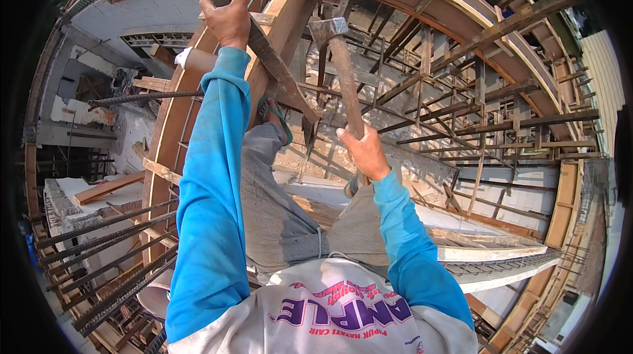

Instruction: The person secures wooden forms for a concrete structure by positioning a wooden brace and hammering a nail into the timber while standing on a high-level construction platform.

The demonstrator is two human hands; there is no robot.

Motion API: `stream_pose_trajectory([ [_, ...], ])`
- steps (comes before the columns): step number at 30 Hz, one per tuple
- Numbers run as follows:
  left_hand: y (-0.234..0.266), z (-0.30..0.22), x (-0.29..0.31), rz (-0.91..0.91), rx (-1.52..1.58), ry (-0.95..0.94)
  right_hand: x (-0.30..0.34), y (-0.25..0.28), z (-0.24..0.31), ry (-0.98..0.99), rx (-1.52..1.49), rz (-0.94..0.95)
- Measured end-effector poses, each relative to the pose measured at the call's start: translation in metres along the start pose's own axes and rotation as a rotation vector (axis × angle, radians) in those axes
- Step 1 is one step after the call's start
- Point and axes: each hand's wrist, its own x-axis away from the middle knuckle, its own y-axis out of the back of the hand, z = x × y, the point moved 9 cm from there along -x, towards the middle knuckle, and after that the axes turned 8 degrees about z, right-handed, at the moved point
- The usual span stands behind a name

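My left hand (229, 19) is closed around a narrow wooden plank (282, 69), which slants from the upper left down toward the middle. The plank crosses over the edge of the timber beam formwork (293, 18). In my right hand (369, 153) is a hammer (345, 77), gripped low on its worn wooden handle. Its metal head points up and away from me, to the right of the plank and apart from it. The fingers of both hands wrap round what they hold.
Steel rebar (119, 238) sticks out at the left. Beyond the formwork, wooden props and braces (481, 97) stand over a lower floor. Curved formwork (455, 4) runs along the far right. My sandalled foot (275, 118) is beside the beam. A white cylindrical object (194, 59) appears by my left wrist.
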Motion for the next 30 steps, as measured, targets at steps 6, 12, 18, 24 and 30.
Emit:
stream_pose_trajectory([
  [6, 0.004, -0.003, -0.004, 0.034, 0.001, -0.013, 0.018, 0.028, 0.199, 1.021, -0.481, -0.292],
  [12, -0.007, 0.025, -0.004, 0.068, 0.057, -0.019, 0.087, -0.079, -0.343, -0.963, -0.016, 0.025],
  [18, 0.021, 0.018, -0.006, 0.117, 0.182, -0.093, 0.047, -0.023, -0.230, -0.692, -0.056, -0.047],
  [24, 0.019, 0.014, 0.001, 0.079, 0.258, -0.031, 0.031, -0.008, -0.100, -0.259, -0.104, -0.091],
  [30, 0.024, 0.022, -0.010, 0.126, 0.310, -0.066, 0.019, 0.033, 0.113, 0.595, -0.408, -0.267],
])
